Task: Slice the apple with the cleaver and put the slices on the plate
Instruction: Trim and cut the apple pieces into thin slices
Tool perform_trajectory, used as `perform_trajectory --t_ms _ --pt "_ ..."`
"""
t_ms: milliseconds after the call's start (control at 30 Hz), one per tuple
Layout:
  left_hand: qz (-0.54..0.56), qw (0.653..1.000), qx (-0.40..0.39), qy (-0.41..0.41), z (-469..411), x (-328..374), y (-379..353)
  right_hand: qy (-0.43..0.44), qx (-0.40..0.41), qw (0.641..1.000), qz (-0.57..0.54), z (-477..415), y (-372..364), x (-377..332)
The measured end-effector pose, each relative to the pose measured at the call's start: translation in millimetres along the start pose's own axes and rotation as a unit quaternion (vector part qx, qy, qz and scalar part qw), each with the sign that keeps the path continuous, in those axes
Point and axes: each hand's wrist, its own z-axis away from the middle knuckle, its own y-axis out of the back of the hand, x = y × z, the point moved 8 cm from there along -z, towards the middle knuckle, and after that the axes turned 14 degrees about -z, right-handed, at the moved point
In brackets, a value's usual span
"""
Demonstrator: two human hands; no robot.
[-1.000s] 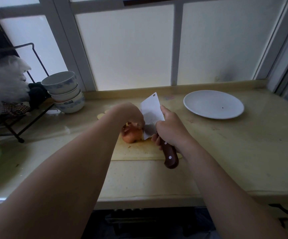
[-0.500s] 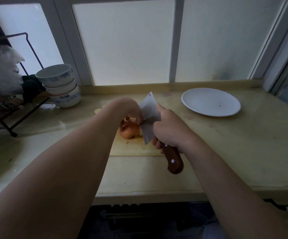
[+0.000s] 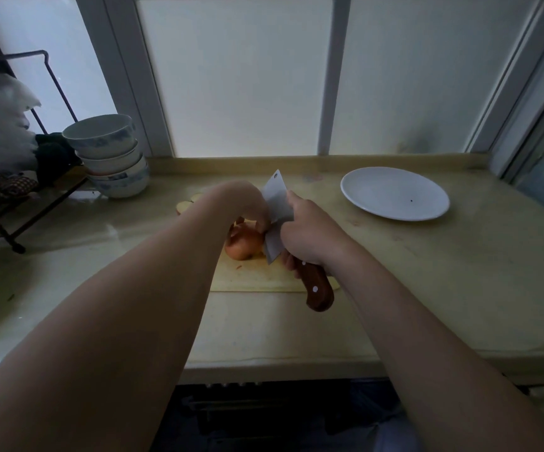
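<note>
Reddish apple [image 3: 242, 245], tilted wood-handled cleaver [image 3: 276, 198] against its right side, white plate [image 3: 394, 194] well apart rightward.

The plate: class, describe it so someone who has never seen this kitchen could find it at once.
Below the frosted window runs a yellowish counter. At its far right, beyond the cutting board, lies the plate. Unlike the stacked blue-patterned bowls at the left, it is shallow, plain white and stands alone.

Orange-red apple [image 3: 243, 245], reddish-brown cleaver handle [image 3: 317, 288] with pale rivets, white plate [image 3: 394, 193], blue-patterned white bowls [image 3: 114, 158], yellowish counter [image 3: 443, 288]
</note>
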Motion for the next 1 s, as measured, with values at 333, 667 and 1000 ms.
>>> perform_trajectory --t_ms 333,667,1000 --pt "0.009 1.000 0.002 -0.010 2 -2 -2 -0.011 -0.021 0.998 0.060 -11 -27 5" --pt "0.033 0.999 -0.007 0.012 2 -9 -1 -0.020 0.005 1.000 -0.010 -6 -12 14" --pt "0.061 0.998 -0.016 0.020 -1 -12 -2 0.019 0.056 0.997 -0.049 8 22 -2"
